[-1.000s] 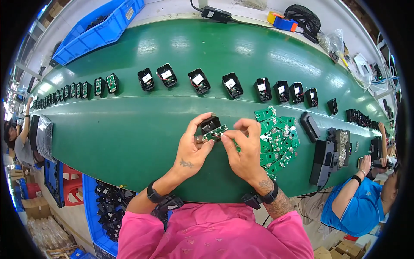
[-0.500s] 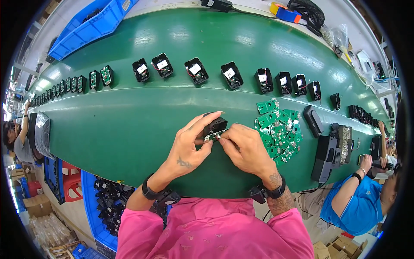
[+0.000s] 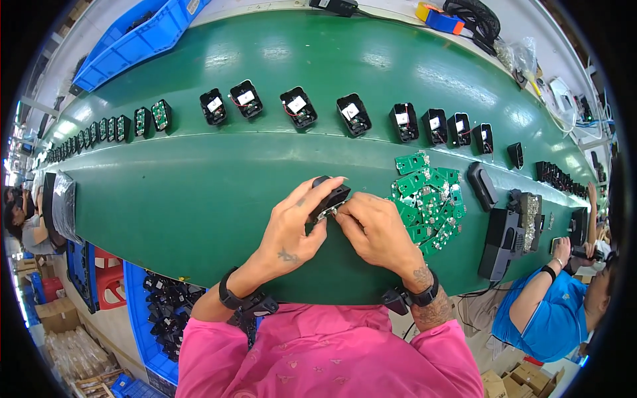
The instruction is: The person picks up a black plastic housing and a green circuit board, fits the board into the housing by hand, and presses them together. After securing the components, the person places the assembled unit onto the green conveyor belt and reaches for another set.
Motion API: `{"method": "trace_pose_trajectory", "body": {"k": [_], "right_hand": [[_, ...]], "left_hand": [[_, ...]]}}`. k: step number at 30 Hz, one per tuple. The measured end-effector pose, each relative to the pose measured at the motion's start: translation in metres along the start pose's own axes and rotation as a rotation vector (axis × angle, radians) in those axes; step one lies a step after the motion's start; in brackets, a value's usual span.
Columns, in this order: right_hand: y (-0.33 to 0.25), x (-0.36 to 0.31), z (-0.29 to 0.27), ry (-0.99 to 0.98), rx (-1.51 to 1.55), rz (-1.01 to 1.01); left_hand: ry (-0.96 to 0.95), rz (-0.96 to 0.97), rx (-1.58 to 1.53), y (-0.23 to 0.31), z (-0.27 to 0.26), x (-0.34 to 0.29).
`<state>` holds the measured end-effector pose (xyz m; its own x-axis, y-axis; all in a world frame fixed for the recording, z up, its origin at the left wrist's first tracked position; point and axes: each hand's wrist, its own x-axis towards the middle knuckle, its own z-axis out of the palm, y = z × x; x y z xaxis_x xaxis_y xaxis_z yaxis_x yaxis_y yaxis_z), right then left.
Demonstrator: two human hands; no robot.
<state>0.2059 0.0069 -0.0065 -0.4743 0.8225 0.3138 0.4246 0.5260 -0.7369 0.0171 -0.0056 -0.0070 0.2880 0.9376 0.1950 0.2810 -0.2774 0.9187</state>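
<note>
My left hand [image 3: 290,222] is wrapped round a small black plastic housing [image 3: 338,194], tilted above the green tabletop. At the housing's near edge sits a green circuit board [image 3: 326,213], mostly covered by my fingers. My right hand [image 3: 375,227] has its thumb and forefinger pinched together at the board's right side. What lies between those fingertips is too small to make out. A loose pile of green circuit boards [image 3: 431,199] lies just right of my right hand.
Black open housings [image 3: 300,108] with white labels and wires stand in a row beyond my hands. Further left, housings with boards [image 3: 160,115] continue the row. A black device [image 3: 499,245] stands at right. A blue bin [image 3: 142,318] holds black parts. A co-worker [image 3: 551,298] sits at right.
My left hand has tilted the housing, so less of the board shows. The row of housings on the far side has shifted slightly left.
</note>
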Motion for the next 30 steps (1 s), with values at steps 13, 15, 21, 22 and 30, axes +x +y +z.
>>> {"method": "trace_pose_trajectory", "body": {"k": [13,15,21,22,30], "right_hand": [[-0.017,0.001,-0.002,0.252,0.117,0.367],[-0.013,0.002,-0.006,0.227,0.270,0.411],[0.000,-0.012,-0.005,0.193,0.368,0.284],[-0.002,-0.013,-0.005,0.224,0.362,0.251],[-0.001,-0.007,-0.005,0.196,0.174,0.170]], "left_hand": [[0.133,-0.265,-0.550,0.011,-0.004,0.005],[0.053,-0.288,-0.603,0.015,-0.004,0.005],[-0.055,-0.175,-0.388,0.013,-0.003,0.008],[-0.039,-0.182,-0.314,0.016,-0.003,0.009],[0.095,-0.042,-0.114,0.011,0.011,0.006]]}}
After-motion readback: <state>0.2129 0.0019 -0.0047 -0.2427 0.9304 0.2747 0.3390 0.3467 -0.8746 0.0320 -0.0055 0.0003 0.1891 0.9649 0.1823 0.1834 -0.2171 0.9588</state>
